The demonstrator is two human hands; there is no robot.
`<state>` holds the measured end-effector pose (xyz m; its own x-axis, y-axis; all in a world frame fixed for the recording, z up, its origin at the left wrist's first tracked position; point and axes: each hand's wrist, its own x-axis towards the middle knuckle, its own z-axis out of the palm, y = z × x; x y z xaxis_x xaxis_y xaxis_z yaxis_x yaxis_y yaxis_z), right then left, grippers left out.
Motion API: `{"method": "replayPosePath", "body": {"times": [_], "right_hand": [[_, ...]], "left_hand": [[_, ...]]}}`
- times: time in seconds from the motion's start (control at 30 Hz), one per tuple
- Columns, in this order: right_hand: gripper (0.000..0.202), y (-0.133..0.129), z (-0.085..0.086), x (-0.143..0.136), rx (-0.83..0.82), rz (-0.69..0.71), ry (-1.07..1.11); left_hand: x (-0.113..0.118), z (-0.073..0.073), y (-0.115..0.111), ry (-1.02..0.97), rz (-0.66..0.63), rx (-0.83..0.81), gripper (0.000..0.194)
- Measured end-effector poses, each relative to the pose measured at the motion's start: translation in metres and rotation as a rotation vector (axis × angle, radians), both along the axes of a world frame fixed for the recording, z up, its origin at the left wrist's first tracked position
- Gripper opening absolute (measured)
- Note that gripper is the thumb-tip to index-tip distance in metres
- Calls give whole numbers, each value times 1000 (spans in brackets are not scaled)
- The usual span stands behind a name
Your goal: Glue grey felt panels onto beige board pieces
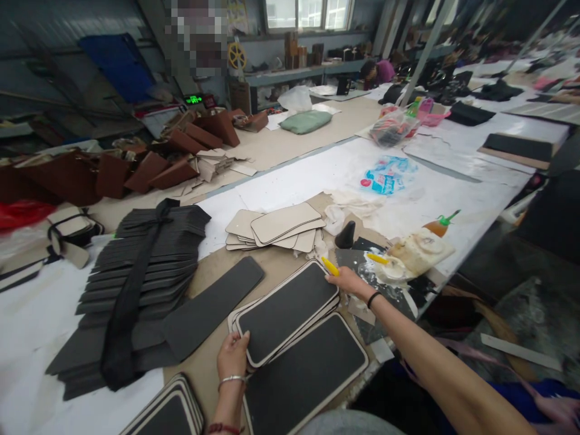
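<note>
My left hand (pixel 233 356) pinches the near left corner of a dark grey panel with a pale border (pixel 290 311), its thumb on top. That panel lies on a small stack of similar pieces. At the panel's far right corner, my right hand (pixel 348 283) is closed around a slim yellow tool (pixel 330 266), its working end not visible. A larger bordered panel (pixel 308 374) lies flat in front of me, partly under the stack. Left of the stack rests a plain dark grey strip (pixel 215 305). Beyond it is a loose pile of beige panels (pixel 281 226).
A strapped bundle of grey pieces (pixel 145 260) stands left; more bordered panels (pixel 174 405) lie near the front edge. To the right are a white-smeared dark board (pixel 362 266), another yellow tool (pixel 377 258) and an amber bottle with a green nozzle (pixel 439 226). Brown bags (pixel 113 172) line the back.
</note>
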<state>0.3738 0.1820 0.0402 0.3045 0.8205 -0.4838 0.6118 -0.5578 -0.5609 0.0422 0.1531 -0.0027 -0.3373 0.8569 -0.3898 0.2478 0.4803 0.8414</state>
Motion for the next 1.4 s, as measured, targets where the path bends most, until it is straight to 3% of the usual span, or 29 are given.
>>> {"method": "replayPosePath", "body": {"times": [0.17,0.23,0.33,0.53,0.7,0.97,1.4], "right_hand": [[27,-17,17,-2,153,58,66],[30,-33,22,-4,220,61,84],[34,-68,25,-8,263,86,51],[36,-145,7,-17,236,50,12],[36,-179,-16,-25,175,-35,-1],[35,-181,-27,-33,157,2,-27],[31,-169,-35,-34,1,47,-127]], "left_hand": [[-5,40,3,-189,39,-35,32],[-11,52,-5,-222,50,-15,35],[-22,59,-31,-287,59,-58,40],[-32,48,-97,-381,88,-244,47],[-34,30,-123,-398,96,-230,45],[-38,17,-124,-189,12,-181,41],[-42,6,-117,-79,-22,-180,36]]}}
